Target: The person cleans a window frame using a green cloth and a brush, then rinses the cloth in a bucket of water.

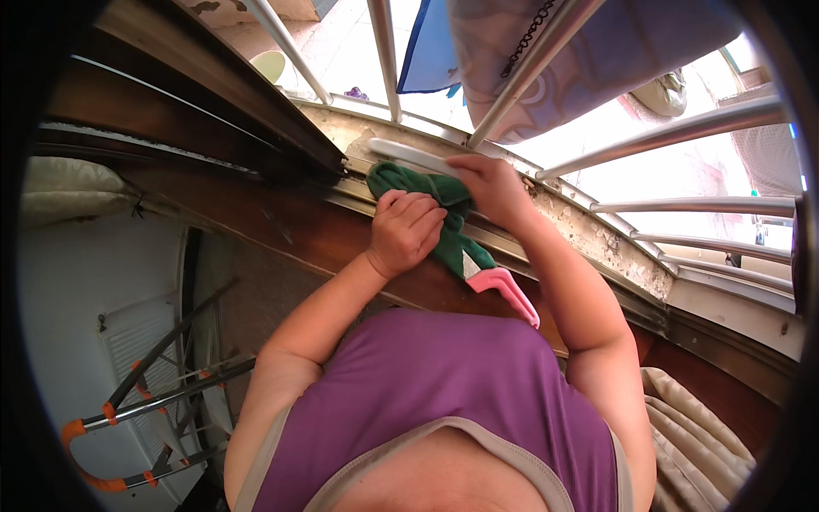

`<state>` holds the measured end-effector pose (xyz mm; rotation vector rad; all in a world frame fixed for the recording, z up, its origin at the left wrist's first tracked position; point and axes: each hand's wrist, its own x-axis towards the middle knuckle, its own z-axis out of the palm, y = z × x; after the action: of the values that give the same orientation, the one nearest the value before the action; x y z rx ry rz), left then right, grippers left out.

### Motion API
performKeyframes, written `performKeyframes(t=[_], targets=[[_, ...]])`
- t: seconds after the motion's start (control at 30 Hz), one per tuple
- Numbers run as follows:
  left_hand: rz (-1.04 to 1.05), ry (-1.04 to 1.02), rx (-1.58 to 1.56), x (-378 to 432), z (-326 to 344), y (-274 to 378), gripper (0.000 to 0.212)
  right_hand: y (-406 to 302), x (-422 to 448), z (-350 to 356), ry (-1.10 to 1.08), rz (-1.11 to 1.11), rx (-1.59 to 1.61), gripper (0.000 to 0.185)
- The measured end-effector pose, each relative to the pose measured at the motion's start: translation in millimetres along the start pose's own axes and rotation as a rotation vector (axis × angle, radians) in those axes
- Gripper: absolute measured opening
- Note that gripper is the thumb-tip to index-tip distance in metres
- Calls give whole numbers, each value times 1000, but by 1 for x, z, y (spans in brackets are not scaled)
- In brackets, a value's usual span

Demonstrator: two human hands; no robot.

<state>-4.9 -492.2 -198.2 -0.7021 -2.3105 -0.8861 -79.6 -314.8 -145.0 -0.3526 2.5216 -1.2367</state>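
My left hand (408,232) is closed on a bunched green cloth (448,192) at the window track (355,189). Just to its right, my right hand (498,191) grips a long white plastic tool (409,153), whose slightly blurred length points left above the cloth; its kind cannot be told. A pink plastic handle (505,288) with a whitish part at its upper end lies below the cloth, on or over the brown wooden sill (320,237). The cloth hides part of the track.
Metal window bars (515,73) rise beyond the stained ledge (595,233), with patterned fabric (576,70) outside. A dark sliding window frame (256,109) is at upper left. An orange-and-chrome folding frame (147,409) stands lower left; a beige curtain (691,435) hangs lower right.
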Motion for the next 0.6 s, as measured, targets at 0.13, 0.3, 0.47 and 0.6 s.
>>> performKeyframes(t=[0.13, 0.3, 0.47, 0.6], targets=[[-2, 24, -19, -4, 2, 1, 14, 16, -89, -81, 187, 278, -29, 25], [-1, 5, 0, -4, 2, 1, 14, -18, -86, -80, 154, 197, 102, 25], [11, -15, 6, 3, 2, -2, 14, -18, 18, 25, 48, -253, 86, 28], [-2, -23, 10, 0, 0, -1, 15, -15, 14, 22, 66, -30, -231, 26]])
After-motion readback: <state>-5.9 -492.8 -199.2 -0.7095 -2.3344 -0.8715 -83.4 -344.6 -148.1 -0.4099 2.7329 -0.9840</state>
